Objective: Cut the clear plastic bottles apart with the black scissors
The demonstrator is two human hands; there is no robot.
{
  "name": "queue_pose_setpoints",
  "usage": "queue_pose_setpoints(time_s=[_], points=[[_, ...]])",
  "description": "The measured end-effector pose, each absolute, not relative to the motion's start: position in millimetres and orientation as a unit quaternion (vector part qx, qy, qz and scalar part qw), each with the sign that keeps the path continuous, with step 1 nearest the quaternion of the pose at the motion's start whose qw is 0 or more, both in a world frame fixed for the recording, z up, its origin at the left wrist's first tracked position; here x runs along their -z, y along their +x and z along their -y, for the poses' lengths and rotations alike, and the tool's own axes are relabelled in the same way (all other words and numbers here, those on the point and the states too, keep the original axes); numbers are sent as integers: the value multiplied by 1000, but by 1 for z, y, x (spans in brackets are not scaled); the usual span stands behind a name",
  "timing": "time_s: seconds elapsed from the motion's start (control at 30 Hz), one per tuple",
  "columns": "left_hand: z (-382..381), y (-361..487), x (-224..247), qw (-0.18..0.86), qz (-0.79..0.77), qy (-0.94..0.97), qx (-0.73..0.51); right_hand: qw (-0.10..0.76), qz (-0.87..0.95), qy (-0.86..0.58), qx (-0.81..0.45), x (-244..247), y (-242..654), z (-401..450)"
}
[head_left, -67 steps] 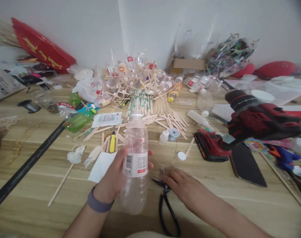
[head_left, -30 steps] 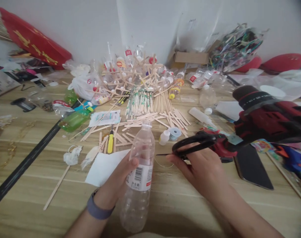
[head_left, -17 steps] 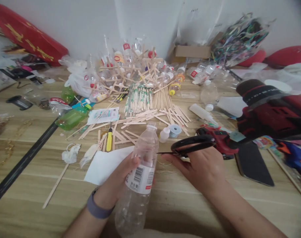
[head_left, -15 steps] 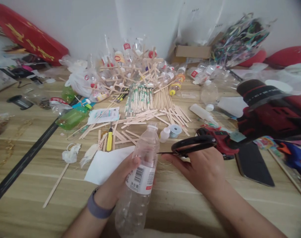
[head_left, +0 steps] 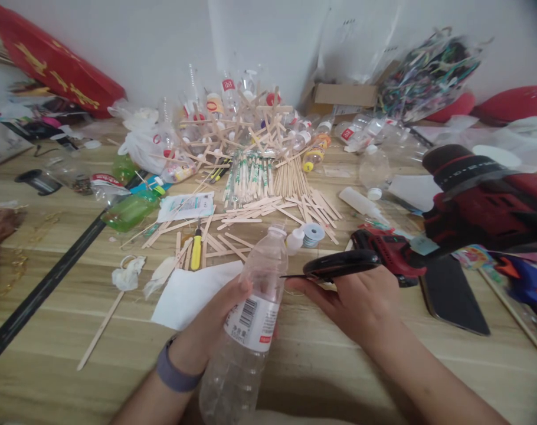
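Lifted off the tabletop (head_left: 136, 330), scissors (head_left: 339, 265) gripped in our right hand (head_left: 368, 301) point across the long axis of the bottle (head_left: 255, 319); our left hand (head_left: 219, 310), nearer, clasps it, neck slanting away, right of the yellow screwdriver (head_left: 196, 251).

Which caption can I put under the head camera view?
Left hand holds a clear plastic bottle; right hand holds black-handled scissors, tip at the bottle's side.
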State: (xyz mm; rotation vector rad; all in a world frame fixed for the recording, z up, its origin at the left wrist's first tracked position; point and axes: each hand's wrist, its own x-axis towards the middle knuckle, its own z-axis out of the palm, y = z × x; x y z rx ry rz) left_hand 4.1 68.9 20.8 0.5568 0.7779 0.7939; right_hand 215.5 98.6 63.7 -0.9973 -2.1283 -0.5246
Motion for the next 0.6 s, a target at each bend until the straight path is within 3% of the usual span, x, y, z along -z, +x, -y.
queue_pose_setpoints(time_s=[0.6], points=[[-69, 6, -34, 757, -337, 357, -430, 345, 840, -403, 113, -55, 218, -100]])
